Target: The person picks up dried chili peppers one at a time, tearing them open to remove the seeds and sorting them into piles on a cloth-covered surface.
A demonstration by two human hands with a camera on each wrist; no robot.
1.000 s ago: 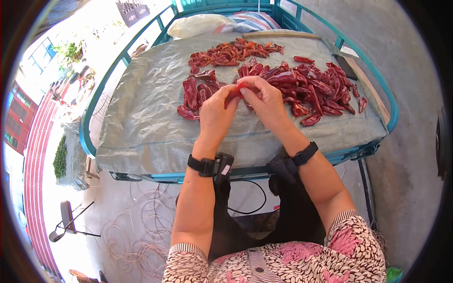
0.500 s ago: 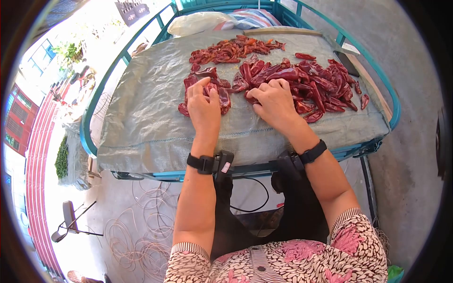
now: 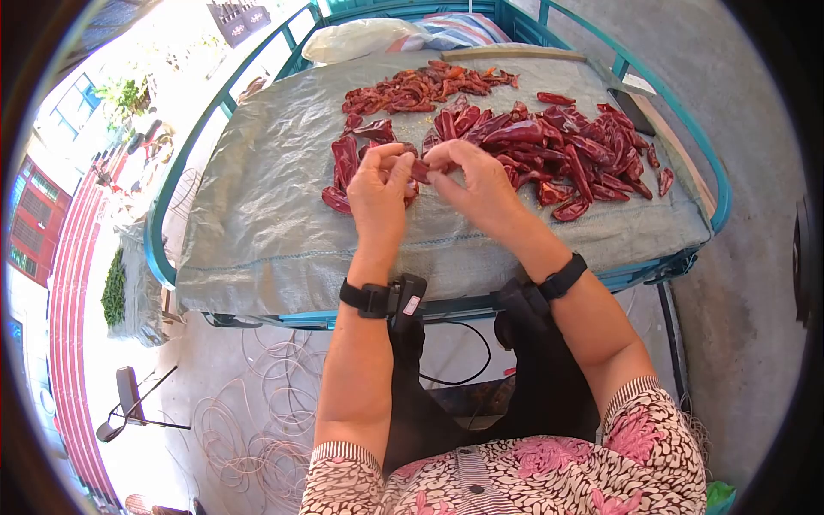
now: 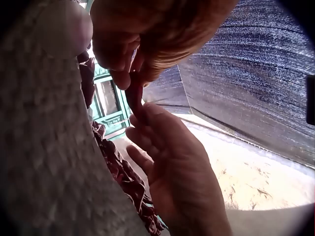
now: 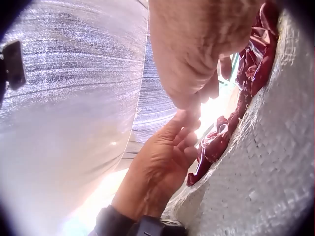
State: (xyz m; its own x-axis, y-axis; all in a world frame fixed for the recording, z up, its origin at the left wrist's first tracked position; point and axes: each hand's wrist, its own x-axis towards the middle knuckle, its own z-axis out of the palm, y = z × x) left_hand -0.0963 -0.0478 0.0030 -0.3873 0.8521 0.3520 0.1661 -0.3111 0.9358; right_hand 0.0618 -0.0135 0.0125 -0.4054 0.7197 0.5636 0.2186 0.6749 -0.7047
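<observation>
Both hands meet over the grey woven sheet (image 3: pixel 275 206). A dark red dried pepper (image 3: pixel 420 171) is pinched between them; in the left wrist view the pepper (image 4: pixel 134 101) hangs from one hand's fingertips to the other's. The left hand (image 3: pixel 378 190) grips one end, thumb against fingers. On the other end are the right hand's (image 3: pixel 481 184) thumb and fingers. In the right wrist view the left hand (image 5: pixel 160 167) and right hand (image 5: pixel 197 54) touch at the fingertips, which hide the pepper. Behind the left hand lies a small group of red peppers (image 3: pixel 345 159).
A large heap of red peppers (image 3: pixel 592 154) lies right of the hands. Farther back is a pile of flatter red pieces (image 3: pixel 412 90). A dark flat object (image 3: pixel 631 112) and wooden strip (image 3: pixel 515 53) lie near the edges, inside the teal rail (image 3: pixel 184 163). Pale sacks (image 3: pixel 360 43) lie behind.
A second ago the hands held a bright red pepper together; then they parted, left over the small group, right at the heap's edge. Now they are together again on a darker pepper.
</observation>
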